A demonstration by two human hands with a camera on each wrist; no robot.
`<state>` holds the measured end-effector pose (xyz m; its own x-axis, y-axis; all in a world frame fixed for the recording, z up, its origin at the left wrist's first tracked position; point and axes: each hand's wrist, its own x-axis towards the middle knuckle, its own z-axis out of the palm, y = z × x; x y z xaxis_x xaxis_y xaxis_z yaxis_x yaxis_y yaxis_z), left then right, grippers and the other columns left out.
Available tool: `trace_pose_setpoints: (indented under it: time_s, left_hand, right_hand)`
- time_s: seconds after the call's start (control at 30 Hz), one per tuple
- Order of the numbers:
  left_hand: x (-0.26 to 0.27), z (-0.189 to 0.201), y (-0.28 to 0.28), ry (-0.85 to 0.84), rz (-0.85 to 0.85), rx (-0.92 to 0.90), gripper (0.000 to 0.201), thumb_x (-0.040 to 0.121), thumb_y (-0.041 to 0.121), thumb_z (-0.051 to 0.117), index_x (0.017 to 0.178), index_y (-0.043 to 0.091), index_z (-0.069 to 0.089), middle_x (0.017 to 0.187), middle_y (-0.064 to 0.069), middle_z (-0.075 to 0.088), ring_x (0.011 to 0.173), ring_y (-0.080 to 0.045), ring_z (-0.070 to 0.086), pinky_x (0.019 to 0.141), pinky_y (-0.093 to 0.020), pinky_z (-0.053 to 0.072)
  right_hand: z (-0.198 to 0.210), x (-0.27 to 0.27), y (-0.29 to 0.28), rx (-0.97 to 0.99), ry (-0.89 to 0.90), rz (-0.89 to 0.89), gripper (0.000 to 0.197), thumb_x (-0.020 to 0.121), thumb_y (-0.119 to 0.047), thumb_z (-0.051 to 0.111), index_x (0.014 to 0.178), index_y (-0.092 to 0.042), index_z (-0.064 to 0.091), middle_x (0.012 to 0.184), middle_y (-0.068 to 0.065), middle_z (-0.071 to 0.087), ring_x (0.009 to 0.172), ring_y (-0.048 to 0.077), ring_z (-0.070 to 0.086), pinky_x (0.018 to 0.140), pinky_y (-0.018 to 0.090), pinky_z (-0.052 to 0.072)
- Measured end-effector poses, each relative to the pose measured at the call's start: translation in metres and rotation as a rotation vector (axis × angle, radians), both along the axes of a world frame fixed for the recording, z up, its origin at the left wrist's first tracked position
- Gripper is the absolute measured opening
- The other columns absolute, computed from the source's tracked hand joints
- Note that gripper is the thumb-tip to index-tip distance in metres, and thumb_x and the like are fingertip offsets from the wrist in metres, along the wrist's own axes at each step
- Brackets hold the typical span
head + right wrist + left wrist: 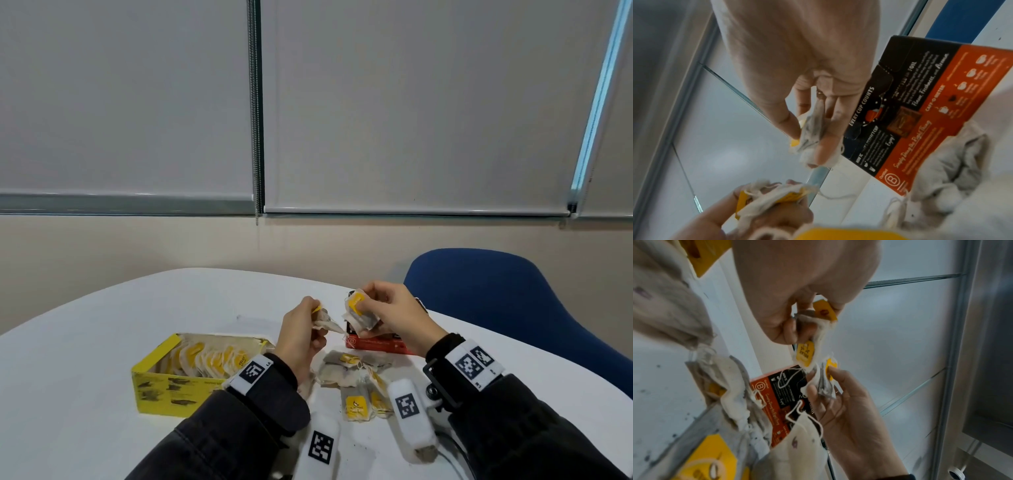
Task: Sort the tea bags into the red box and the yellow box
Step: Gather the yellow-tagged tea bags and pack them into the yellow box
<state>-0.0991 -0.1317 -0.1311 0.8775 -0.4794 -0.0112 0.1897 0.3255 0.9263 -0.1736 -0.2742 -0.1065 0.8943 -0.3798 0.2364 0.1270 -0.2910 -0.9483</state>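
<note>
Head camera looks down at the table [102, 325]; wrist cameras (very close) share the red box [777, 402].

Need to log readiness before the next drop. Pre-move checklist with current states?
1. Left hand grips yellow-tag tea bags: ok.
2. Right hand grips its own bundle: ok.
3. Yellow box open, reachable: ok.
4. Red box opening clear: cannot tell, the right hand covers it.
5. Strings between the two bundles untangled: cannot tell.
6. Loose pile all sorted: not ok.

yellow box [161, 390], red box [376, 344], yellow-tagged tea bags [356, 406], blue chair [513, 301]
</note>
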Motion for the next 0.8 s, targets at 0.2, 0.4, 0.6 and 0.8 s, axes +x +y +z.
trace_pose_setpoints:
  time_s: [0.2, 0.4, 0.6, 0.8]
  left_hand:
    - [-0.0049, -0.0011, 0.005, -0.125, -0.047, 0.066, 0.03, 0.095, 0.034, 0.056, 0.068, 0.024, 0.049, 0.06, 0.009, 0.041, 0.05, -0.007, 0.034, 0.045, -0.021, 0.021]
    - [-0.0066, 0.0001, 0.0066, -0.14, -0.075, 0.027, 0.027, 0.089, 0.035, 0.064, 0.067, 0.024, 0.056, 0.06, 0.008, 0.041, 0.049, -0.007, 0.035, 0.045, -0.021, 0.02]
    - [-0.0051, -0.0025, 0.0049, -0.038, -0.082, 0.042, 0.02, 0.09, 0.034, 0.061, 0.076, 0.019, 0.059, 0.068, 0.006, 0.053, 0.05, -0.008, 0.04, 0.04, -0.019, 0.026]
    - [-0.0024, -0.003, 0.0032, 0.043, -0.099, 0.046, 0.013, 0.084, 0.018, 0.052, 0.072, 0.016, 0.052, 0.065, 0.001, 0.045, 0.047, -0.009, 0.042, 0.037, -0.02, 0.028]
  right_hand:
    - [0.0022, -0.0041, 0.0039, -0.074, -0.03, -0.028, 0.017, 0.092, -0.018, 0.065, 0.091, -0.002, 0.06, 0.062, 0.002, 0.056, 0.043, 0.013, 0.051, 0.04, 0.022, 0.043]
    - [0.0041, -0.0036, 0.0043, -0.098, -0.022, -0.13, 0.018, 0.095, -0.016, 0.059, 0.077, -0.011, 0.057, 0.042, -0.011, 0.038, 0.034, 0.005, 0.032, 0.037, 0.015, 0.026]
    - [0.0001, -0.0022, 0.0064, -0.099, 0.001, -0.13, 0.018, 0.091, -0.015, 0.061, 0.078, -0.013, 0.073, 0.057, -0.011, 0.061, 0.044, -0.001, 0.05, 0.041, 0.008, 0.034]
    - [-0.0018, -0.0016, 0.0028, -0.125, -0.044, -0.143, 0.007, 0.085, -0.016, 0.072, 0.082, -0.011, 0.076, 0.069, -0.007, 0.07, 0.053, -0.008, 0.06, 0.047, 0.003, 0.04]
